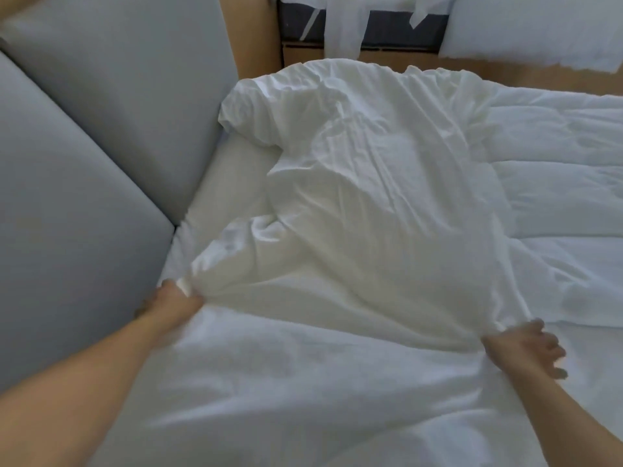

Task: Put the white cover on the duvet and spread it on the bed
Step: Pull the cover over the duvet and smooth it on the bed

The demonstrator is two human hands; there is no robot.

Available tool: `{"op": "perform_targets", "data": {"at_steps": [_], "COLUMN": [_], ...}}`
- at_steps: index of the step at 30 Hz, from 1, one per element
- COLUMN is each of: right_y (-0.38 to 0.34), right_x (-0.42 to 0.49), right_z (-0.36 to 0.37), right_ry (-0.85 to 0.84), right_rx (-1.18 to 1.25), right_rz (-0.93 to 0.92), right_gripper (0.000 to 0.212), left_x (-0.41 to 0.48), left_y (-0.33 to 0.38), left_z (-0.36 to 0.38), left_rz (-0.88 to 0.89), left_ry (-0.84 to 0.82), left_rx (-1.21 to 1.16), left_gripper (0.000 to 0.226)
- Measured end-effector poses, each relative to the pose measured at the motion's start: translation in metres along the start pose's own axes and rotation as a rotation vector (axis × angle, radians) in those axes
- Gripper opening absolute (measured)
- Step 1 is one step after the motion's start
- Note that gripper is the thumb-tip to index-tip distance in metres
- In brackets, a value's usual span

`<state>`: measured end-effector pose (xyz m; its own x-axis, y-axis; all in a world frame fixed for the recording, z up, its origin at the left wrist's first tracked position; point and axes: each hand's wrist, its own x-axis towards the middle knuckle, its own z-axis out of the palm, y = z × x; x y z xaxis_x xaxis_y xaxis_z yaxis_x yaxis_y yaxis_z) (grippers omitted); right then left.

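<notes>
Your cover (354, 197) lies crumpled across the bed (229, 170), from the near edge up to the far edge, where it bunches in a ridge. Along the head edge the grey headboard (101, 129) stands tight against the mattress, so there's little room on that side. A bare strip of sheet shows between it and the cover. Past the far edge there's open wood floor (539, 75). The duvet (556, 183) lies flat toward the foot edge, its near side tucked under the cover.

Your left grip (175, 298) is right at the head edge, just beside the headboard. Its arm reaches in from the near corner, and the fingers are curled tight, pinching a bunched corner of the cover. Your right grip (526, 348) is at the cover's other near corner, wrist low and fingers fanned toward the foot. The folds pull toward it, but with the blur I can't tell whether it pinches the cloth.
</notes>
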<state>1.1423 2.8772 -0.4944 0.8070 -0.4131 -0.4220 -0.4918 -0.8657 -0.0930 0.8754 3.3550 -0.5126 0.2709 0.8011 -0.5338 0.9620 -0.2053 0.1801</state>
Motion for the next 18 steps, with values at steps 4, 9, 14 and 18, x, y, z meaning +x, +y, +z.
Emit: {"op": "perform_targets", "data": {"at_steps": [4,9,14,18], "right_y": [-0.09,-0.19,-0.208,-0.21], "right_x": [-0.025,-0.046,-0.031,-0.034], "right_z": [0.029,0.057,0.075,0.081], "right_ry": [0.078,-0.028,-0.021,0.092], "right_rx": [0.076,0.004,-0.179,-0.022], "right_rz": [-0.537,-0.805,-0.886,-1.042], "right_gripper": [0.105,0.117,0.036,0.104], "left_x": [-0.01,0.024,0.032,0.025], "left_y": [0.06,0.076,0.079,0.082], "left_z": [-0.006,0.007,0.016,0.016], "left_rz": [0.07,0.145,0.2,0.245], "left_ry": [-0.029,-0.183,-0.187,-0.149], "left_rx": [0.093,-0.063,-0.031,-0.033], "left_gripper": [0.094,0.12,0.118,0.102]}}
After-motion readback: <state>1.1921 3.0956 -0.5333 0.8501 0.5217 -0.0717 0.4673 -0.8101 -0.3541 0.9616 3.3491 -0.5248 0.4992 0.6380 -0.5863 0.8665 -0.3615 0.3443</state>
